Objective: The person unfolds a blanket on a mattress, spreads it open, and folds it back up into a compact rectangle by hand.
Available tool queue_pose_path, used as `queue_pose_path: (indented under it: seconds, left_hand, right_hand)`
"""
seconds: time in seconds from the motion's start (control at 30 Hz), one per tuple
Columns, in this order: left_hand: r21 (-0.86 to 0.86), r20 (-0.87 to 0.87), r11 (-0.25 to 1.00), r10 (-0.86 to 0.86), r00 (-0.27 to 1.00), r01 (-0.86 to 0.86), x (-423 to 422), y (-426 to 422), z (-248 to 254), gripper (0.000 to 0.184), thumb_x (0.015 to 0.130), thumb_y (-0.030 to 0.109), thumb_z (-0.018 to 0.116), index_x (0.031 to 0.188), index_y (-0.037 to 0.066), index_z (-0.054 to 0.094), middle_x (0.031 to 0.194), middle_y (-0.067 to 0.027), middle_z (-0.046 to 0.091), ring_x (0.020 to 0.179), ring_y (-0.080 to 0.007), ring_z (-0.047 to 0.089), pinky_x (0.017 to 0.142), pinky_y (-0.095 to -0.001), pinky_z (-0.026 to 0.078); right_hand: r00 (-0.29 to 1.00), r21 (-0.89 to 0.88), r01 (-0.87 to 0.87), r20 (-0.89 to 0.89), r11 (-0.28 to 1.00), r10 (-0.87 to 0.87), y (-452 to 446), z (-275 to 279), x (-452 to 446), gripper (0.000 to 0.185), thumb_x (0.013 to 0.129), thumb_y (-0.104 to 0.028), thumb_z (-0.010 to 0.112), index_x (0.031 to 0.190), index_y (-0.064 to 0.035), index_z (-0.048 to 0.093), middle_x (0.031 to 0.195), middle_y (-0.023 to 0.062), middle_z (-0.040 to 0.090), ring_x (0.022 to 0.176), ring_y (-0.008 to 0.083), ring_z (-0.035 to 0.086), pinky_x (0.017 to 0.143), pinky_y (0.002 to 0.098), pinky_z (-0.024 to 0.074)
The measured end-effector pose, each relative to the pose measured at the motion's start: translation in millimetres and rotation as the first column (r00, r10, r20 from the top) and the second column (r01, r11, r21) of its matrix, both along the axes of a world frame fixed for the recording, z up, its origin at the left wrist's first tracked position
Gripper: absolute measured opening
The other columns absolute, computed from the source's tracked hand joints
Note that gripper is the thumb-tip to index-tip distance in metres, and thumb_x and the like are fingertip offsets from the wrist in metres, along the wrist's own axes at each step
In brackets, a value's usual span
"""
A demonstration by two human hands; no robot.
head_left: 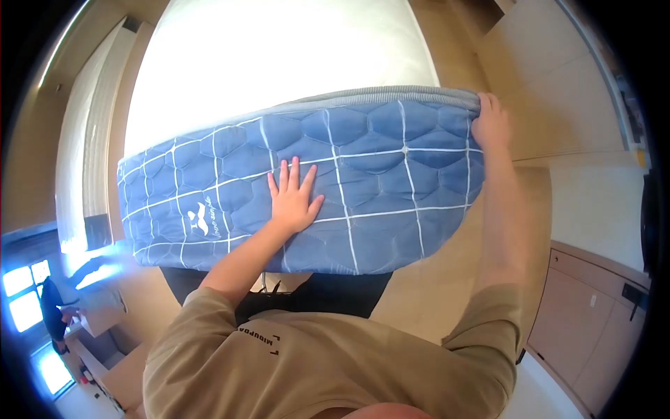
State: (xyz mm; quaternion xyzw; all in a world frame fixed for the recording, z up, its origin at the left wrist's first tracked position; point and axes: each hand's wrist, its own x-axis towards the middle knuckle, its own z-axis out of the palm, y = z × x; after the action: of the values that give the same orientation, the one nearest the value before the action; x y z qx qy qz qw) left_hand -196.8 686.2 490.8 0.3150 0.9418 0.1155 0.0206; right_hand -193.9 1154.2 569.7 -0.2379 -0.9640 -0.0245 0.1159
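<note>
One blue quilted pad (377,185), crossed by white lines, lay across the near end of a white mattress (279,56). The left hand (292,206) rested flat near its middle, fingers spread apart; the right hand (493,126) was at its far right corner, fingers clamped on the edge beside grey trim (419,98).

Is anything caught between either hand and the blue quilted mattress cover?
Nothing visible is. The left hand lies spread directly on the blue quilted mattress cover, and the right hand curls over its far right corner; what lies under the fingers is hidden.
</note>
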Motion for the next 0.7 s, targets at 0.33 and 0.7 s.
queue_pose_path:
  seconds: [0.33, 0.7]
  left_hand:
    - [-0.028, 0.017, 0.999, -0.037, 0.999, 0.037, -10, -7, -24, 0.073, 0.086, 0.049, 0.051, 0.148, 0.016, 0.032, 0.154, -0.0242, 0.014, 0.143, -0.0448, 0.007, 0.106, -0.0697, 0.002]
    - [0.125, 0.128, 0.945, -0.317, 0.94, 0.301, 44, -120, 37, 0.072, 0.082, 0.041, 0.06, 0.144, 0.013, 0.035, 0.152, -0.0228, 0.021, 0.142, -0.0422, 0.016, 0.109, -0.0666, 0.01]
  right_hand:
    - [0.751, -0.924, -0.172, 0.101, -0.342, -0.652, -94, -211, 284, 0.065, 0.095, -0.055, 0.033, 0.133, -0.0065, 0.051, 0.133, 0.011, 0.055, 0.121, 0.0299, 0.052, 0.1, 0.0447, 0.0425]
    - [0.422, -0.873, -0.374, 0.141, -0.314, -0.895, -72, -168, 269, 0.058, 0.086, -0.034, 0.05, 0.134, -0.0001, 0.047, 0.138, 0.017, 0.048, 0.124, 0.036, 0.048, 0.101, 0.054, 0.0412]
